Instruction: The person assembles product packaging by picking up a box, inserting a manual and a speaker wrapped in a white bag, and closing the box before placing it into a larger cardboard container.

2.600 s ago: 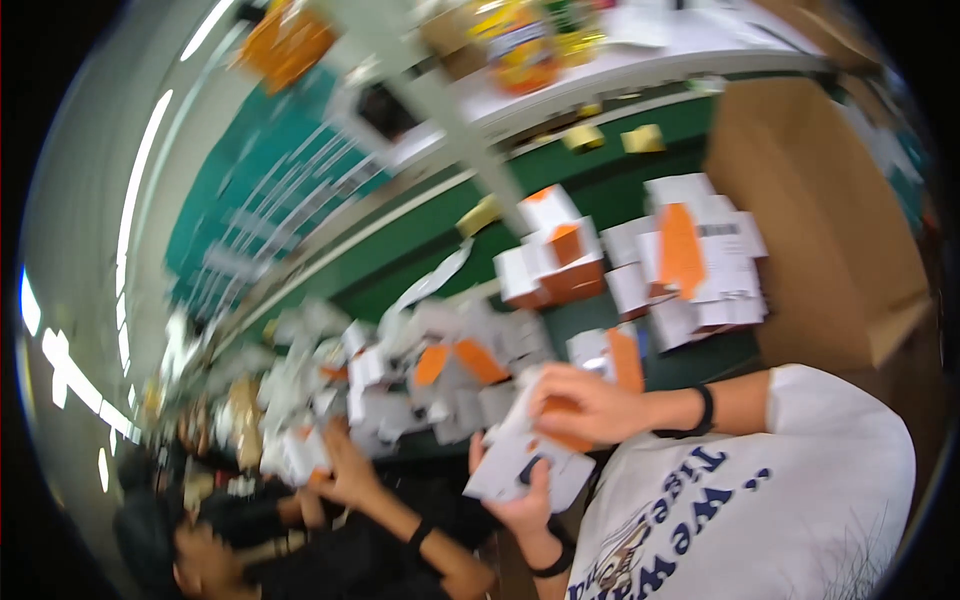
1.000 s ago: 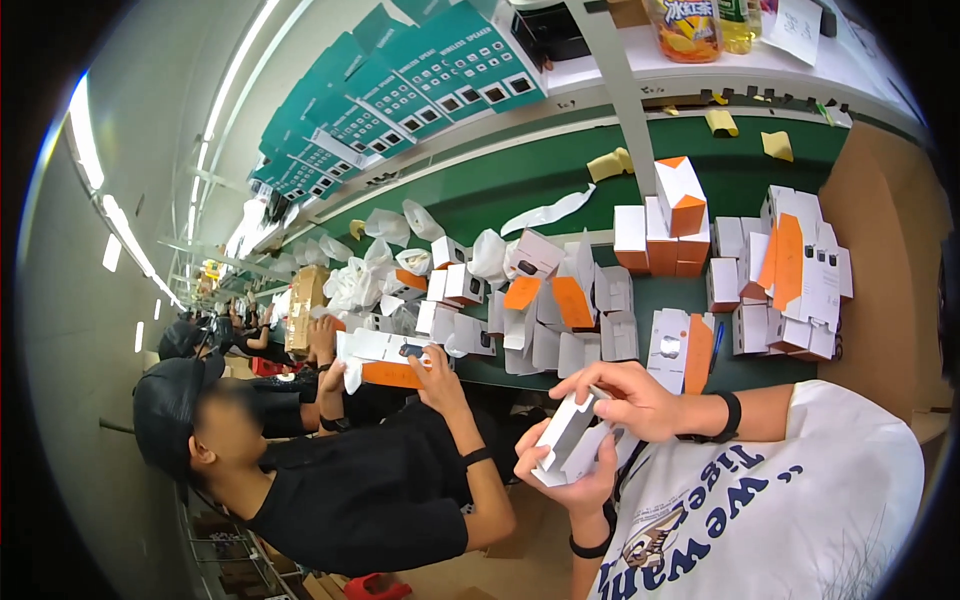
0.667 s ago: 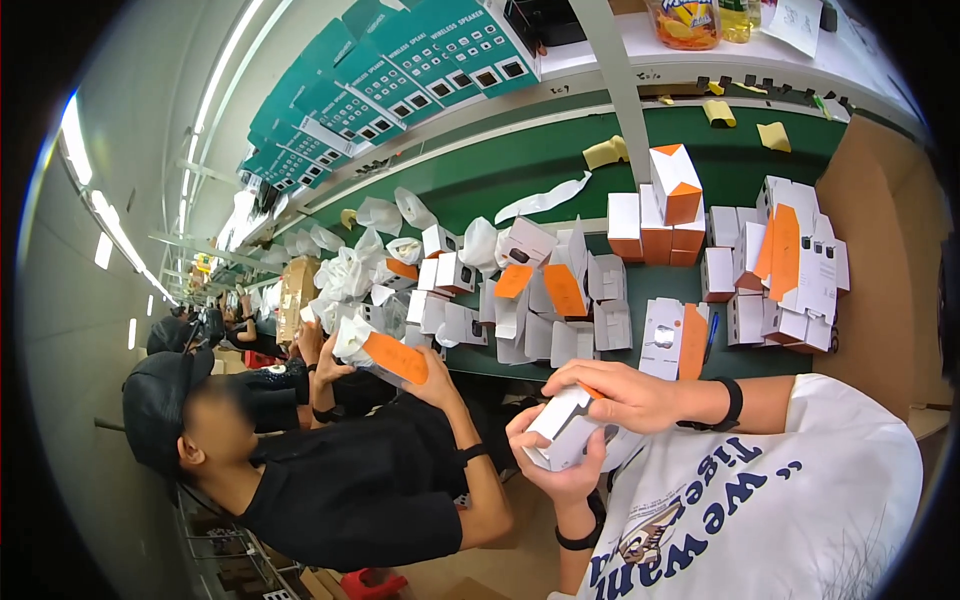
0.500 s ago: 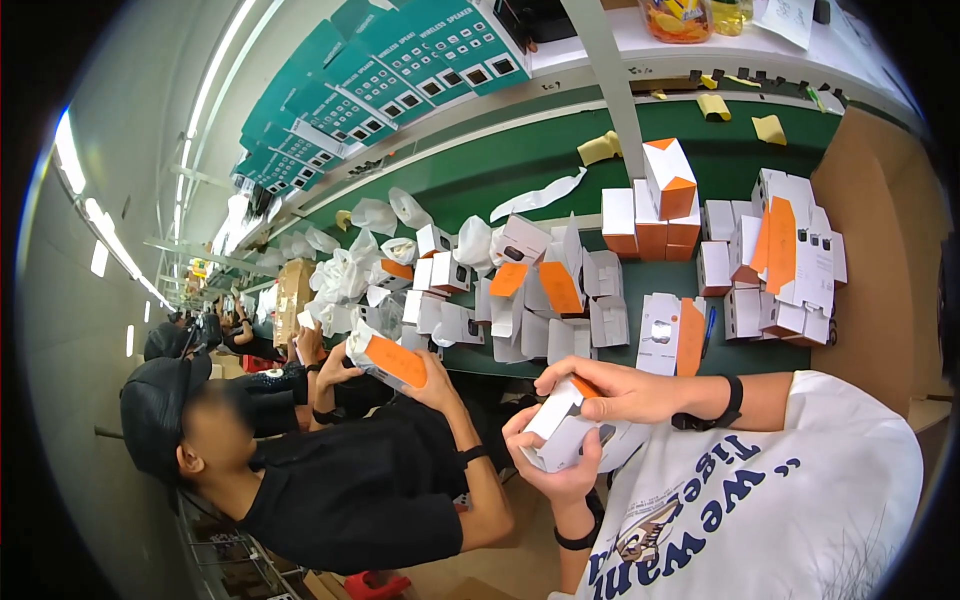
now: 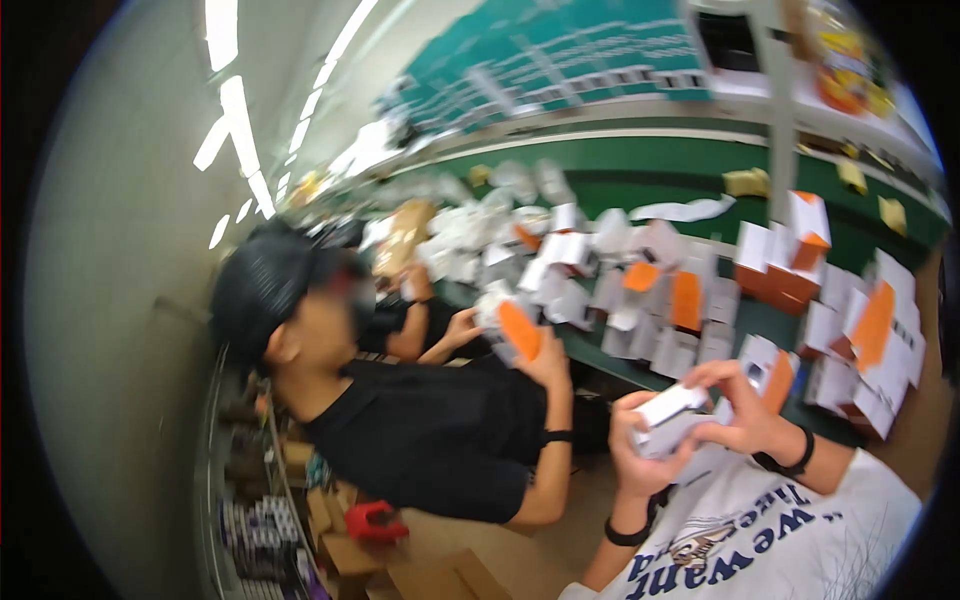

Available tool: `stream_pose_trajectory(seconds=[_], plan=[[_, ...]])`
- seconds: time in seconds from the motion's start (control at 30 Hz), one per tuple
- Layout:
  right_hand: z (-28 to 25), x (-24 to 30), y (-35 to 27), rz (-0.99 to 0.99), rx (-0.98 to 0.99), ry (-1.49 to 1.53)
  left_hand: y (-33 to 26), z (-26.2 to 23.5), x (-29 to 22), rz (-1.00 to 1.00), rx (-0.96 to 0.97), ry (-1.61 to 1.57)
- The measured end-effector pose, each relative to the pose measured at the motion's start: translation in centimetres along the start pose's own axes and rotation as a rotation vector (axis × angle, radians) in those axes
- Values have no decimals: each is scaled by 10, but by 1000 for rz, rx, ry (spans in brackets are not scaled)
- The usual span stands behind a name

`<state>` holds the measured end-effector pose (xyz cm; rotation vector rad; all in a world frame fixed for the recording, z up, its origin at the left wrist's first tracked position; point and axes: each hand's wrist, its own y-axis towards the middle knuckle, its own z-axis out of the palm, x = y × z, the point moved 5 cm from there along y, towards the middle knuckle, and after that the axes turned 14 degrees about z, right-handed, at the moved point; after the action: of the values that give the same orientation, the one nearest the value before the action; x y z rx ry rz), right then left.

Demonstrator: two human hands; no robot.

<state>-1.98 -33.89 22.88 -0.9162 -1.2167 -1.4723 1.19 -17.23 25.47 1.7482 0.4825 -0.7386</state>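
View swung left, small white cardboard box (image 5: 668,420) now farther right

Dark-blue lettering (image 5: 735,555) crosses the white short-sleeved T-shirt (image 5: 870,510); flat teal cartons (image 5: 570,60) above bear pale print, too smeared to read. The box sits between both hands: the left hand (image 5: 640,450), half curled, cups its left side; the right hand (image 5: 738,405), fingers and thumb bent around it, grasps the opposite end. Orange visible on it half a second ago no longer shows.
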Motion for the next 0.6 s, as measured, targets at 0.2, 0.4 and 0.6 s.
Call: stream_pose_trajectory(seconds=[0.2,0.4,0.6], plan=[[-2,-11,7,162,175,104,-19,-3,4,-129,-21,-24],[7,-11,6,15,97,67,-17,0,0,-198,-131,-113],[11,2,1,70,47,-199,-24,-1,9,-157,-58,6]])
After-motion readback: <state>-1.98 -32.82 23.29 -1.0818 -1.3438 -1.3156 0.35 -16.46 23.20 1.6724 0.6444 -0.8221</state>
